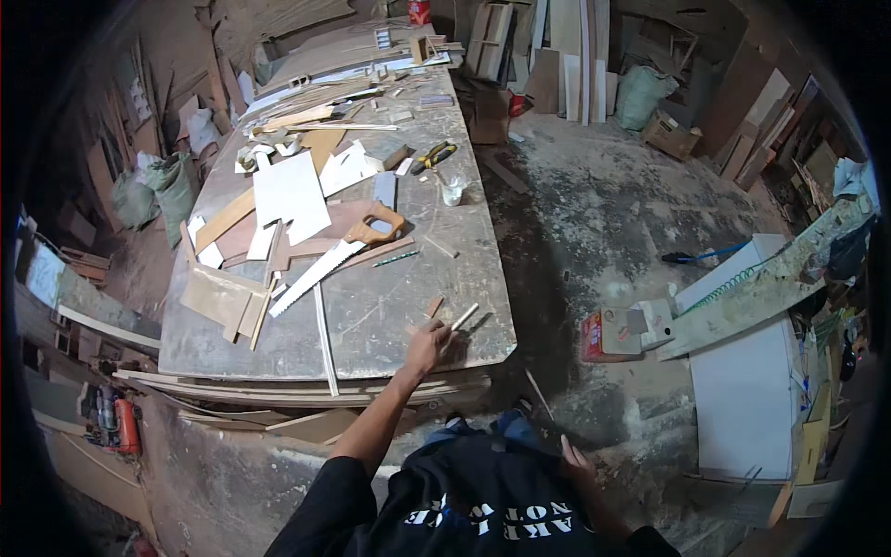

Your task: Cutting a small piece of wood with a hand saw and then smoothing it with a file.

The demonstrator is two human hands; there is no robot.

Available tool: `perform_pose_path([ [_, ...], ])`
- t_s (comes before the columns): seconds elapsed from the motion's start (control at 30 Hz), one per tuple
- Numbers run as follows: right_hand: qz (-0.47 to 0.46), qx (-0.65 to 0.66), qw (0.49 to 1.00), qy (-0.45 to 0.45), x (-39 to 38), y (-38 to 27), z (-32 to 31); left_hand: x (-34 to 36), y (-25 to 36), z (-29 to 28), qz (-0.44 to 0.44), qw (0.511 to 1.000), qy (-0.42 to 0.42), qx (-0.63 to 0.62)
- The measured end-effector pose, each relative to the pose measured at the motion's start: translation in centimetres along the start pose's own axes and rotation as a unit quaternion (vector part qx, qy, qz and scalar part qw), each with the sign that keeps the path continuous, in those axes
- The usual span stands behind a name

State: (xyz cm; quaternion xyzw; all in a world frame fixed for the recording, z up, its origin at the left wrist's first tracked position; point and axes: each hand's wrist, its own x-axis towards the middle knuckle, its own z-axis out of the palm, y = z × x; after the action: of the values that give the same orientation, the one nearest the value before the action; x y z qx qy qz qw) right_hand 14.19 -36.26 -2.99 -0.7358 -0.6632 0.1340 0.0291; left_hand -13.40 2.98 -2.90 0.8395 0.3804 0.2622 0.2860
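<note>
Pale wood, a short squared stick (467,316), angles up from the left hand (427,347), whose fingers appear closed around its near end at the table's front corner; its separate shadow suggests it is held clear of the surface. Well apart, the right hand (577,461) hangs beside the body, seemingly pinching a thin rod (540,395) that points forward over the floor, away from the table. Just beyond the left hand lies a small reddish-brown offcut (434,304) on the scuffed grey tabletop (464,269). Farther in, a handsaw (339,258) with a curved wooden handle and toothed metal blade rests flat, probably set aside within reach. Around it spread smooth white panels (292,190), brown strips, yellow-and-black pliers (433,156) and a clear cup (452,191).
</note>
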Motion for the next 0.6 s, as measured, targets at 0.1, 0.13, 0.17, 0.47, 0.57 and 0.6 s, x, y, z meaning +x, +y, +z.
perform_pose_path([
  [0.1, -0.002, 0.152, 0.982, 0.114, 5.2, -2.8, -0.6, -0.2, -1.8, -2.5, -0.058, 0.998, 0.015, -0.017],
  [0.13, -0.012, 0.164, 0.978, 0.125, 7.1, -3.9, -0.9, -0.1, -2.7, -3.4, -0.118, 0.992, -0.005, -0.046],
  [0.17, -0.06, 0.174, 0.974, 0.129, 8.8, -4.9, -1.5, -0.2, -3.4, -3.8, -0.109, 0.994, 0.0, -0.026],
  [0.47, -0.136, 0.077, 0.983, 0.101, 21.8, -13.8, -2.2, -0.9, -6.0, -4.1, -0.05, 0.996, 0.01, 0.071],
  [0.57, -0.138, 0.109, 0.98, 0.096, 23.3, -14.9, -1.7, -0.5, -5.6, -3.7, -0.029, 0.998, 0.016, 0.046],
  [0.6, -0.142, 0.107, 0.98, 0.092, 23.5, -15.2, -1.6, -0.4, -5.4, -3.7, -0.038, 0.998, -0.009, 0.056],
])
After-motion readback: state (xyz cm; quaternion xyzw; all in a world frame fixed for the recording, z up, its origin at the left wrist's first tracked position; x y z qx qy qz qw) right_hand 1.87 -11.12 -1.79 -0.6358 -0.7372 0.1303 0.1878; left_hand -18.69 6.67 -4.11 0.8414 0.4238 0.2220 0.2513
